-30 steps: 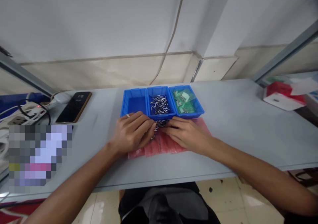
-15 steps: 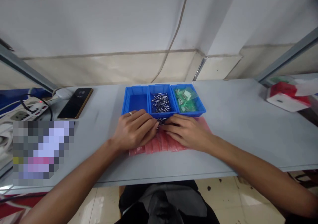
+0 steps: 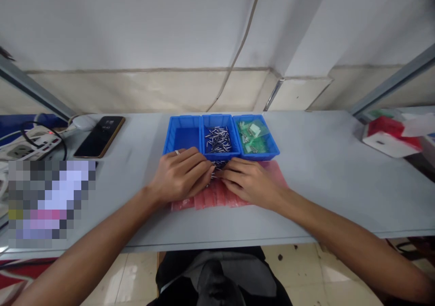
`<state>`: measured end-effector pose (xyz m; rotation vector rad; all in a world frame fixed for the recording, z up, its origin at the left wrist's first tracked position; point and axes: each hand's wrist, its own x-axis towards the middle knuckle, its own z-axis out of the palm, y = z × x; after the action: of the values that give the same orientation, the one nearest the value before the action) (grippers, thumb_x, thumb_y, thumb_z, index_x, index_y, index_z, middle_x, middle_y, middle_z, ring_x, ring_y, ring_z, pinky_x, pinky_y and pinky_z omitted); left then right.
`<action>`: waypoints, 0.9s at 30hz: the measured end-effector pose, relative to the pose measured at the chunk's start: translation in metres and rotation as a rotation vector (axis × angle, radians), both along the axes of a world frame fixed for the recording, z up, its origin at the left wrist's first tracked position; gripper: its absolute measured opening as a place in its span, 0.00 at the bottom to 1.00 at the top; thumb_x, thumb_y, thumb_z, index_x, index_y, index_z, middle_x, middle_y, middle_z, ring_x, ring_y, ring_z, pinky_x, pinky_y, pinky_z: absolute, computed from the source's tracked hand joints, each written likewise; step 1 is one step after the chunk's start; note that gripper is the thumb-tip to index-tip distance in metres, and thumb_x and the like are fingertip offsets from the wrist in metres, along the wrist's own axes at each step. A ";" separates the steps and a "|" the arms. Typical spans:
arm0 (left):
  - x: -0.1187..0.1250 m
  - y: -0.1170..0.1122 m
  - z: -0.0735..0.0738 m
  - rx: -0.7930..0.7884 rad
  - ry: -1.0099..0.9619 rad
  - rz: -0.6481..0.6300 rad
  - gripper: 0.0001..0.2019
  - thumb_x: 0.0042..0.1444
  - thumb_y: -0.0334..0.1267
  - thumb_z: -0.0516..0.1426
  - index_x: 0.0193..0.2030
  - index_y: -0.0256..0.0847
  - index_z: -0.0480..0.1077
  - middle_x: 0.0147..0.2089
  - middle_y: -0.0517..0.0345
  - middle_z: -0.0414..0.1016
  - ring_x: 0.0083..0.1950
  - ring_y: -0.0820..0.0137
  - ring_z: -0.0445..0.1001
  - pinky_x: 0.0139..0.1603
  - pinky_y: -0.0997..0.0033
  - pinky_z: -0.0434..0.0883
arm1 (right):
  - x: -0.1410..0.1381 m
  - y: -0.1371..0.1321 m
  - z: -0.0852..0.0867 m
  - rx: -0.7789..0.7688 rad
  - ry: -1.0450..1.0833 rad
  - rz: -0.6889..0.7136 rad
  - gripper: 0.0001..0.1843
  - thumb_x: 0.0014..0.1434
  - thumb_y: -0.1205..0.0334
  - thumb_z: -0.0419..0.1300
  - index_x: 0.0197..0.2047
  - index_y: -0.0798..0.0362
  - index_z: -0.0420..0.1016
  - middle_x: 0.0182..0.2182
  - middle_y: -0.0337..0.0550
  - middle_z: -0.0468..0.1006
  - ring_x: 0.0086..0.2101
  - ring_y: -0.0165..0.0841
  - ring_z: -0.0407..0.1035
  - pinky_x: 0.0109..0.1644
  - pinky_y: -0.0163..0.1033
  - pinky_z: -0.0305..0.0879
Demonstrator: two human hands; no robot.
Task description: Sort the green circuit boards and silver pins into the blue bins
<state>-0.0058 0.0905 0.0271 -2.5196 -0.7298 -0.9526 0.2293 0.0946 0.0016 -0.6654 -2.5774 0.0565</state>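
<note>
My left hand (image 3: 181,174), a ring on one finger, has its fingers curled closed at small metal pins (image 3: 214,174), some showing at its fingertips. Opposite it, my right hand (image 3: 249,179) is bent inward with fingers together at the same pins; what it pinches is hidden. Beneath both hands lie pink plastic bags (image 3: 219,197), side by side and partly covered. Just behind the hands, a blue bin (image 3: 219,120) holds a heap of loose metal pins (image 3: 219,143).
A bare-bottomed blue bin (image 3: 185,136) stands left of the pins. In the right blue bin (image 3: 275,152) are green and clear bags (image 3: 256,138). A phone (image 3: 100,136) and power strip (image 3: 37,145) lie left. A red and white box (image 3: 390,138) sits right.
The view has shifted slightly, so the table and things on it appear a little further left. Both hands stay at the metal pins, with only small finger movement.
</note>
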 end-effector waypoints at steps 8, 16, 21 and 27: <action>0.002 0.000 0.003 -0.015 0.005 -0.023 0.12 0.60 0.36 0.62 0.50 0.37 0.72 0.42 0.57 0.79 0.41 0.69 0.76 0.34 0.70 0.70 | -0.002 -0.004 0.021 -0.097 0.459 -0.048 0.10 0.64 0.71 0.59 0.46 0.55 0.80 0.38 0.47 0.80 0.38 0.34 0.74 0.43 0.43 0.75; 0.001 0.001 -0.001 -0.002 -0.038 -0.067 0.06 0.60 0.32 0.62 0.44 0.38 0.71 0.37 0.59 0.79 0.37 0.71 0.76 0.35 0.72 0.70 | -0.003 -0.014 0.033 -0.419 0.683 -0.081 0.05 0.62 0.68 0.64 0.40 0.52 0.82 0.36 0.42 0.83 0.37 0.31 0.77 0.43 0.40 0.74; 0.002 -0.001 -0.002 0.019 -0.100 -0.074 0.08 0.59 0.33 0.63 0.44 0.36 0.70 0.35 0.59 0.79 0.36 0.71 0.76 0.34 0.72 0.70 | -0.002 -0.015 0.034 -0.565 0.772 -0.120 0.05 0.61 0.65 0.66 0.40 0.49 0.83 0.37 0.40 0.84 0.37 0.31 0.77 0.43 0.39 0.74; 0.001 -0.001 -0.002 -0.017 -0.108 -0.066 0.06 0.59 0.30 0.63 0.42 0.36 0.71 0.34 0.59 0.78 0.35 0.71 0.75 0.34 0.71 0.70 | -0.001 -0.014 0.035 -0.786 0.755 -0.186 0.04 0.59 0.60 0.68 0.37 0.50 0.84 0.33 0.39 0.84 0.32 0.29 0.77 0.37 0.35 0.73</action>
<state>-0.0046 0.0894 0.0250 -2.5373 -0.6916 -1.1166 0.2280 0.0802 0.0362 -0.9168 -1.6961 1.0752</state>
